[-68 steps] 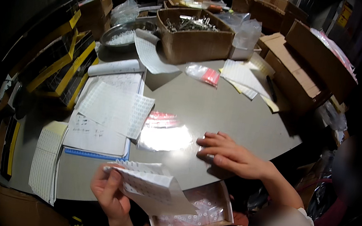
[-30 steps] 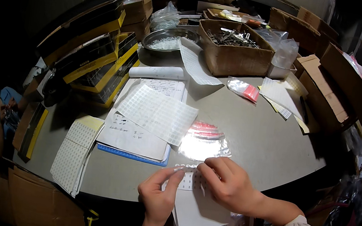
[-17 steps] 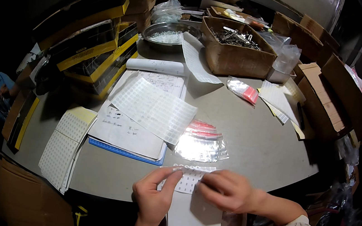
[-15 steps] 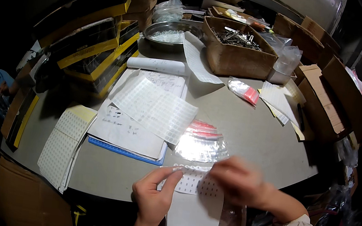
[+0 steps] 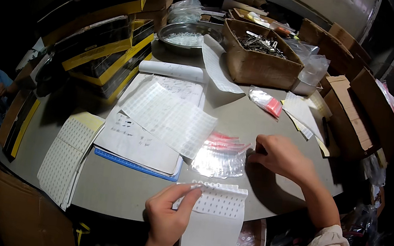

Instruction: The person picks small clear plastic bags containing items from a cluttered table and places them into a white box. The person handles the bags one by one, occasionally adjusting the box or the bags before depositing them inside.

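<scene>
My left hand (image 5: 167, 218) pinches the top left corner of a white sheet of small round stickers (image 5: 214, 217), held over the table's near edge. My right hand (image 5: 279, 156) rests on the grey table (image 5: 109, 186) with its fingertips touching the right edge of a small pile of clear zip bags with red strips (image 5: 218, 153). Whether a sticker sits on a fingertip is too small to tell. Under the sticker sheet, a small cardboard box (image 5: 245, 244) holds more clear bags.
A paper pad with a sticker sheet on it (image 5: 157, 123) lies centre left, with more sticker sheets (image 5: 66, 153) at the left edge. Behind are a paper roll (image 5: 171, 70), a metal bowl (image 5: 186, 37), a cardboard box of metal parts (image 5: 260, 56), and yellow-and-black boxes (image 5: 97, 50).
My right hand left the sticker sheet and moved up and right onto the pile of clear bags. My left hand keeps hold of the sheet.
</scene>
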Demonstrator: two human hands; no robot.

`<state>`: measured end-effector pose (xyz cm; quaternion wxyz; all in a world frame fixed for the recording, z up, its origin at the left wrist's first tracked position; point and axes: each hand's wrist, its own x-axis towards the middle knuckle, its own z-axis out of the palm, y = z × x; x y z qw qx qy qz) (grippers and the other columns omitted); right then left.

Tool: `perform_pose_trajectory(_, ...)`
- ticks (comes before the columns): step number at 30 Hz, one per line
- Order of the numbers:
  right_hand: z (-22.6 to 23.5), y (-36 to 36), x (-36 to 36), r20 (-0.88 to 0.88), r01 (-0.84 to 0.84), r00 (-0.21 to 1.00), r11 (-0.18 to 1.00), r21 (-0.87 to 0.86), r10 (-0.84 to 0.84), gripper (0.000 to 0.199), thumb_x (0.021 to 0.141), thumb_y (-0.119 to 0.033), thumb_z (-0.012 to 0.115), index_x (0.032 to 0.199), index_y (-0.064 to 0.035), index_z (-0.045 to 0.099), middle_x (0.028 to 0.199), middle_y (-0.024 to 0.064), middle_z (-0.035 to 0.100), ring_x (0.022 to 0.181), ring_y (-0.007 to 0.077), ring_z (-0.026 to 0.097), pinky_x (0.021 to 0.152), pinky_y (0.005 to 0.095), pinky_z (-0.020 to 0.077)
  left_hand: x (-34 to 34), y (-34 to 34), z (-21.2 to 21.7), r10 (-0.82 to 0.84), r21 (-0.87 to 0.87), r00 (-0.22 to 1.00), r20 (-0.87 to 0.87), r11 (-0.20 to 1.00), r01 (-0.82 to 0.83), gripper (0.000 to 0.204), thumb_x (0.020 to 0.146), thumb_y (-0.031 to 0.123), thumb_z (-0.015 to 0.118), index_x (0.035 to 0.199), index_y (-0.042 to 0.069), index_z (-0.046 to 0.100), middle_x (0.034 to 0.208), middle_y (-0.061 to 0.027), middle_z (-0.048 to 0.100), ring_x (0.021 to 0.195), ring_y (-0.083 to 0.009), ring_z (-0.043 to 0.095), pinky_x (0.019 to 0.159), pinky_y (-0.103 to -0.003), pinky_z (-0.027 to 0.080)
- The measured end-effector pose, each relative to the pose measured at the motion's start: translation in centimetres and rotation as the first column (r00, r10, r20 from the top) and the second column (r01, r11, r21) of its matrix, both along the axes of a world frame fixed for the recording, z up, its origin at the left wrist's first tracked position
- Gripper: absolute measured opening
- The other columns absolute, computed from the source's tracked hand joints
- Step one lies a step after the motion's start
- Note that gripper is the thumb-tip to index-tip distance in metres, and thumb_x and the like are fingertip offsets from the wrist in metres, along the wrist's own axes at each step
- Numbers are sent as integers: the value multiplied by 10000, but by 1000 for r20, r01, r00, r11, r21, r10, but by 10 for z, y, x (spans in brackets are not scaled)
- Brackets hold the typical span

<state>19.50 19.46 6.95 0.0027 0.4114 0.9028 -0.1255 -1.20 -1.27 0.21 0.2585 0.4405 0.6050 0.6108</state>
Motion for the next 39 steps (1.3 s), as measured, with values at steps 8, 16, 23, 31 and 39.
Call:
perform_pose_trajectory(8,-14,-9,-10,-382,-253,903,962,-100,197,191,926,-79,729,1068,3,631,967,175,699,871,340,684,789,406,552,1,2,1,-7,60,1000,21,998,6,120,871,2,787,976,-55,776,864,-158,774,764,-233,748,693,-302,545)
perform_pose_trajectory(16,-14,-6,1,65,46,996,989,140,-56,216,891,-66,744,1055,-7,617,1003,205,689,930,415,680,823,461,550,0,1,4,-23,55,1000,-11,998,23,142,882,7,771,1014,-47,782,887,-163,781,788,-234,755,707,-305,554)
perform_pose_trajectory(23,0,6,-8,-403,-298,891,940,-169,210,260,901,-9,723,1125,-15,591,987,113,682,902,243,687,811,373,550,-6,1,5,-156,32,987,37,988,154,200,979,58,713,1126,-60,779,974,-100,774,871,-118,682,755,-244,517)
perform_pose_trajectory(31,-16,6,-26,-339,-286,897,957,47,285,275,914,25,680,1156,-26,559,1041,158,666,960,298,684,837,400,543,-9,-1,8,-203,-1,977,58,979,203,211,995,57,691,1151,-55,777,994,-95,769,881,-109,676,755,-231,508)
perform_pose_trajectory(39,-4,12,7,-179,2,984,998,68,10,369,878,-122,831,1117,-23,569,1033,162,669,978,320,685,821,442,542,-7,-1,-1,-174,30,985,1,984,174,186,954,-7,713,1120,-52,785,980,-98,773,866,-113,688,751,-232,515)
